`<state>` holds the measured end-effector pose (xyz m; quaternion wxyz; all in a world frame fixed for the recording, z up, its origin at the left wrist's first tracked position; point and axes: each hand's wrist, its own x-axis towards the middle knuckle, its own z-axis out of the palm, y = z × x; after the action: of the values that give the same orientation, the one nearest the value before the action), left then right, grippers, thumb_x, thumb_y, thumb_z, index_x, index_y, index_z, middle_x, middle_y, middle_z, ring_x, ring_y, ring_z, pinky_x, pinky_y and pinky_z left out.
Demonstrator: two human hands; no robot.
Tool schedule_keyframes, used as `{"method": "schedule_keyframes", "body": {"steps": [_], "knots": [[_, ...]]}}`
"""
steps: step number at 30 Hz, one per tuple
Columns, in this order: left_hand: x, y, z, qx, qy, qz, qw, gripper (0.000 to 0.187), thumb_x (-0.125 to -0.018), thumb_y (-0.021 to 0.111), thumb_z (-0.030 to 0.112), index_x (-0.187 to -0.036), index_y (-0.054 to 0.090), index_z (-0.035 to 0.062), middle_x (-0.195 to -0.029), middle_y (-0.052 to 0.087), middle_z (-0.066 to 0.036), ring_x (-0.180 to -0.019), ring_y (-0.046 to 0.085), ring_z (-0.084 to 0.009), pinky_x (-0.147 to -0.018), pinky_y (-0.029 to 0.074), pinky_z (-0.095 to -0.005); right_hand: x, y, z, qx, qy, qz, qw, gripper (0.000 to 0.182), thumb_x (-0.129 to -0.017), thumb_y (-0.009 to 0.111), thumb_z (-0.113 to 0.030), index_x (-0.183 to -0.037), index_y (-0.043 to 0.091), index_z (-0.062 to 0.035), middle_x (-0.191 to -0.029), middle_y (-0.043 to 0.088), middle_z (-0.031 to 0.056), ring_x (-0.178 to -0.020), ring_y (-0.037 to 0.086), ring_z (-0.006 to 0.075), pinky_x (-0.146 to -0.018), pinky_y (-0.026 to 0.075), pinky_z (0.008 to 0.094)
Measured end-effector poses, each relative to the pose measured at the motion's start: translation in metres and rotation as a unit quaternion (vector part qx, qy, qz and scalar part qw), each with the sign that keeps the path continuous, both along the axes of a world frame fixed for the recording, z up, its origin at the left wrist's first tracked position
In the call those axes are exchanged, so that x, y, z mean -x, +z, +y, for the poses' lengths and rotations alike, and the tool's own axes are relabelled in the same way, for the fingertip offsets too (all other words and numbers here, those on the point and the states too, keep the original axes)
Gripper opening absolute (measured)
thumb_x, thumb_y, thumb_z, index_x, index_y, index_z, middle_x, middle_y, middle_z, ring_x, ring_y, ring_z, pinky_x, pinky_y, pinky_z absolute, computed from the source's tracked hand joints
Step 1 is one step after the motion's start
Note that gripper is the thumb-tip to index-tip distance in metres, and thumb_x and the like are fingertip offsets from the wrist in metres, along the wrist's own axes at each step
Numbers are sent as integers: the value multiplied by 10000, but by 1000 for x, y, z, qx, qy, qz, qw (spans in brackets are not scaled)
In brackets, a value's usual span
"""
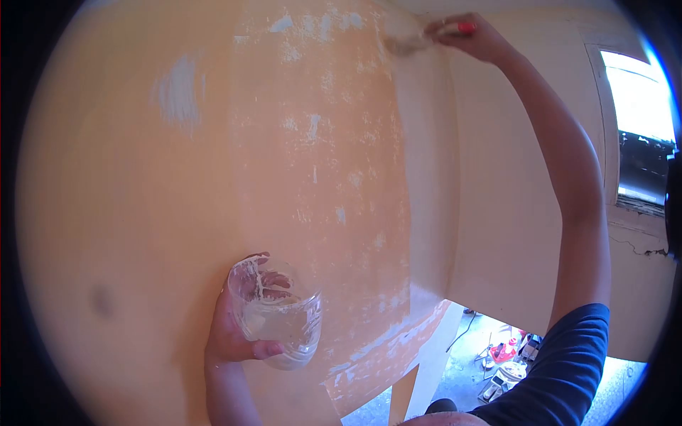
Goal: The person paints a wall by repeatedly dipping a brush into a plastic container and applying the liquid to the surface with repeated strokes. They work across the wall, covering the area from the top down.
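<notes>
My left hand point(231, 319) is wrapped round a clear plastic container point(284, 330) at the lower middle of the head view. Pale, whitish liquid partly fills it, and white streaks cling to its inner wall. High on the right, my right hand point(472, 39) is closed on a paintbrush point(408, 46) with some red at its handle end. The bristles are blurred and lie close to the wall near the corner. Between the hands stretches an orange-peach wall section point(320, 177) with patchy white marks, and a pale strip point(426, 177) runs down its right side.
A second wall point(511, 177) meets this one at a corner on the right and holds a window point(639, 135). A crack point(639, 248) runs below the window. Far below, the floor point(462, 362) shows red and white items point(504, 351) and a cable.
</notes>
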<state>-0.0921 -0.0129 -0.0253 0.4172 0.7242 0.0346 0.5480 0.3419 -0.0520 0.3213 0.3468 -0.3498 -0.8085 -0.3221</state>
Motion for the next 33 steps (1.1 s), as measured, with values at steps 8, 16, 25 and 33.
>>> {"method": "schedule_keyframes", "body": {"steps": [8,16,25,33], "knots": [[5,2,-2,-7,9,24,1000,1114,-470,908,263,-1362,302,-15,-1157,522,-149,-1115,528,-257,-935,451,-396,25,21,0,-171,-82,156,969,226,-857,643,-181,-1029,674,-37,-1006,690,57,-917,631,135,-837,480,274],[5,1,-1,-29,11,38,999,1085,-475,907,252,-1349,324,-18,-1188,493,-133,-1118,523,-257,-944,442,-401,1,-27,13,-167,-1,46,985,223,-862,641,-188,-1053,676,-79,-1008,691,65,-902,644,162,-838,484,281],[5,0,-3,-6,5,24,1000,1095,-467,911,247,-1351,322,-21,-1177,506,-130,-1121,521,-255,-947,436,-404,9,1,47,-250,-17,76,965,235,-855,651,-188,-1065,670,-86,-1017,690,57,-909,646,176,-840,485,287],[3,2,-3,-42,31,56,997,1114,-459,916,267,-1352,318,-25,-1156,529,-142,-1115,530,-257,-946,436,-404,-5,-1,16,-216,11,28,976,252,-860,655,-205,-1080,667,-84,-1030,687,53,-935,645,193,-843,484,300]]}}
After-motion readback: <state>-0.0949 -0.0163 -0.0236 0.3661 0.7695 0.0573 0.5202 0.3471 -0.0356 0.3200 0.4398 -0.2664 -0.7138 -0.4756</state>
